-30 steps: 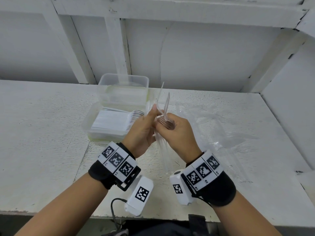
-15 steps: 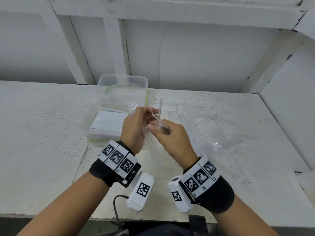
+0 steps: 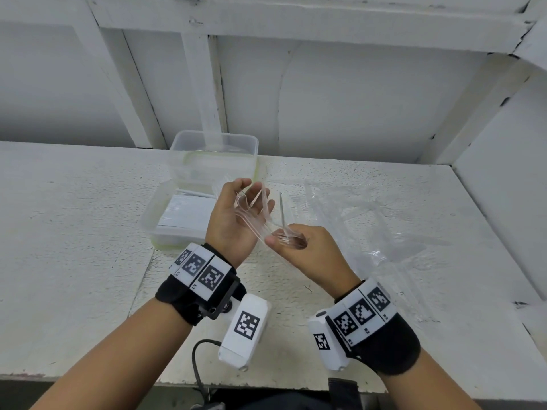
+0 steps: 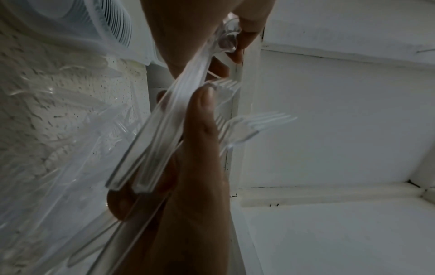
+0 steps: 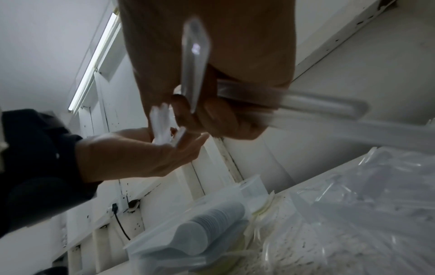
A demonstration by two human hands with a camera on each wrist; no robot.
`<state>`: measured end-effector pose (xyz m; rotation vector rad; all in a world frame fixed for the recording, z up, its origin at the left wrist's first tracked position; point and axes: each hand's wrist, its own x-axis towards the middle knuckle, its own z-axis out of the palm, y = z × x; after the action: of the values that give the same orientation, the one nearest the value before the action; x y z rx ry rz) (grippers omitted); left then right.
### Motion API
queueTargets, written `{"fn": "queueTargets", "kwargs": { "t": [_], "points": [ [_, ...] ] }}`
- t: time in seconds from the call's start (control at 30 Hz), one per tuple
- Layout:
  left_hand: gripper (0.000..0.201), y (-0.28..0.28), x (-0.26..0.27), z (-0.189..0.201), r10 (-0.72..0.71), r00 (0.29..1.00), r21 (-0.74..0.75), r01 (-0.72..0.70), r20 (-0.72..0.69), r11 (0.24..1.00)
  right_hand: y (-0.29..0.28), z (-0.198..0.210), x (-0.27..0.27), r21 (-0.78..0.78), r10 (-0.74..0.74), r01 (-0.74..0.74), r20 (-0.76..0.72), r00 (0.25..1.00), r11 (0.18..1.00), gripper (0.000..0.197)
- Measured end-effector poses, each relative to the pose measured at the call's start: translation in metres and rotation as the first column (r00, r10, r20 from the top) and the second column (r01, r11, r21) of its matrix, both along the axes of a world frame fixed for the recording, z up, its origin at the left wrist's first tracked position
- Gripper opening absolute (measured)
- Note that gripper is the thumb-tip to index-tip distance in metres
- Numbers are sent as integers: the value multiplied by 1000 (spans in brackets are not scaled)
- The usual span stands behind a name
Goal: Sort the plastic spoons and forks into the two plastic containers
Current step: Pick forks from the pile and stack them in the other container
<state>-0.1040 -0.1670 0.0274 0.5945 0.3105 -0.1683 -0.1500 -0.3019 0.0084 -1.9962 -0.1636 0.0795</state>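
Above the counter's (image 3: 74, 232) middle, the left hand (image 3: 233, 220), fingers loosely curled, holds clear plastic forks (image 3: 254, 202). The right hand (image 3: 307, 250) pinches a bunch of clear cutlery (image 3: 282, 214). Both containers (image 3: 183, 214) sit toward the back edge, the near one filled with white spoons (image 3: 189, 216).

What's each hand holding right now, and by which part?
Both hold clear plastic forks. The right hand pinches a few at the tine end. The left hand cradles a bundle in its curled fingers, tines poking beyond them.
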Motion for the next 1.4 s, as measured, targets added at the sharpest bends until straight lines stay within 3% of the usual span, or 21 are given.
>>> {"fn": "queueTargets", "kwargs": {
  "t": [0.2,0.27,0.3,0.33,0.43,0.5,0.57,0.67,0.73,0.8,0.87,1.0,1.13,1.2,1.3,1.4],
  "points": [
    [33,-1,4,-2,14,999,-51,-16,-48,999,2,1,-1,-41,44,-42,39,998,998,29],
    [32,-1,6,-4,-11,998,55,15,-67,998,5,0,0,-150,19,-2,110,994,989,30],
    [28,0,7,-5,-36,997,139,46,-73,989,4,1,0,-214,30,-1,128,991,977,22],
    [24,2,9,-5,-61,995,222,76,-74,972,3,4,1,-284,54,-9,148,987,959,7],
    [20,9,12,-7,-91,993,395,113,-74,912,-4,7,4,-540,133,37,273,953,841,27],
    [17,13,12,-6,-116,990,414,136,-74,900,-8,6,6,-640,212,119,417,884,759,23],
    [17,14,11,-4,-162,985,373,173,-61,911,-9,7,6,-684,265,122,433,862,719,24],
    [20,15,12,-4,-101,995,349,101,-18,932,-11,4,5,-608,263,86,461,847,789,29],
    [24,16,11,-3,-47,999,361,41,8,932,-11,6,4,-400,153,7,366,918,916,26],
    [26,16,9,-2,-13,1000,365,11,3,931,-10,7,4,-162,94,-62,199,976,985,24],
    [26,13,8,-1,-6,1000,377,6,-1,926,-7,9,3,-61,56,-47,156,986,997,28],
    [29,3,1,2,-65,997,445,40,42,895,-1,8,4,-50,64,-58,116,991,997,25],
    [48,3,-2,0,-228,968,485,152,101,861,4,5,4,4,-6,6,147,989,1000,14],
    [40,2,-4,-1,-309,943,525,203,121,826,7,4,4,41,-35,29,147,989,999,13],
    [13,-2,-8,-1,-274,959,547,192,71,815,10,6,5,99,-10,-2,120,993,995,20],
    [17,-1,-7,-2,-206,978,512,165,24,843,8,9,5,142,27,-40,89,996,989,21]
  ]
}}
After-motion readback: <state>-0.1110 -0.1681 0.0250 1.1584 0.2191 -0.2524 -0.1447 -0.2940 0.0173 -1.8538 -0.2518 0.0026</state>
